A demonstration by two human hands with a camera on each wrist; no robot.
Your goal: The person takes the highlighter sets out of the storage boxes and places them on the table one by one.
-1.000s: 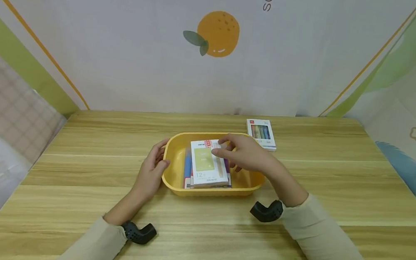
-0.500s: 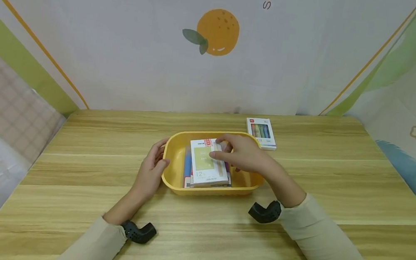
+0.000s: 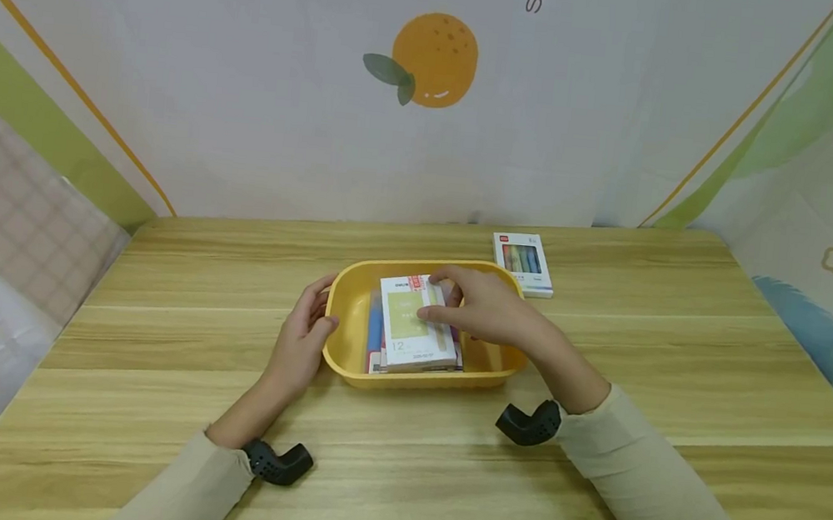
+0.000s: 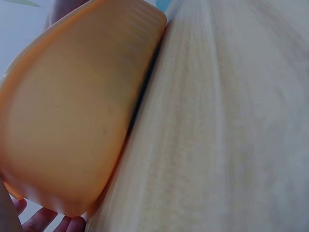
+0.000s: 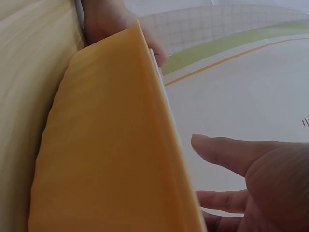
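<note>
A yellow plastic basket (image 3: pixel 347 370) stands on the table. My left hand (image 3: pixel 301 341) grips its left end, the thumb over the rim and the fingers outside the wall. Within the basket, a white box with a pale green panel (image 3: pixel 407 318) lies on top of flatter packs, one showing a blue edge (image 3: pixel 375 331). My right hand (image 3: pixel 487 307) reaches over the right side of this box, thumb and index finger at its upper face. Thumb and fingers stand apart in the right wrist view, where the hand (image 5: pixel 270 179) is above the rim; the basket wall hides some fingertips.
Behind the basket's right end lies a white box of coloured sticks (image 3: pixel 525 262), which look like crayons. The wooden table (image 3: pixel 396 476) meets a printed cloth wall (image 3: pixel 270 137) at the back. Each wrist carries a black camera mount.
The head view tilts down very slightly. My right thumb shifts a little left across the white box; the basket, the boxes and my left hand keep their places.
</note>
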